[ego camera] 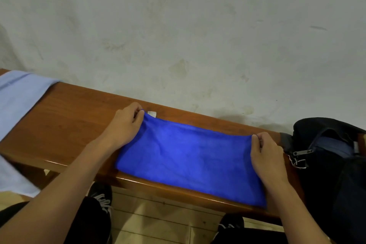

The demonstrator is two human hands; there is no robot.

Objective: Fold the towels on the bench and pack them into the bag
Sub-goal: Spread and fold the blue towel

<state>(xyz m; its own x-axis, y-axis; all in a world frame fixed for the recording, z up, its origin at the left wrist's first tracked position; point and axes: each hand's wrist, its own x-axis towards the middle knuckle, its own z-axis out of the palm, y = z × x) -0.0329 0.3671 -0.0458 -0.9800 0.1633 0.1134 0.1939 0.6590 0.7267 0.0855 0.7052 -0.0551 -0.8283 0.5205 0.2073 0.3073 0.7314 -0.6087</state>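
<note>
A bright blue towel (188, 156) lies flat across the wooden bench (65, 117), folded into a long strip. My left hand (124, 125) pinches its far left corner, beside a small white label. My right hand (265, 156) pinches the far right corner, its palm lying along the towel's right edge. A black bag (332, 156) stands open on the bench at the right, just past my right hand, with a zipper pull hanging at its near side. A pale blue towel (17, 101) is spread over the bench's left end and hangs off the front.
A stained white wall (178, 35) runs right behind the bench. Below the bench's front edge I see a light wooden floor (158, 218), my dark trousers and my black shoes.
</note>
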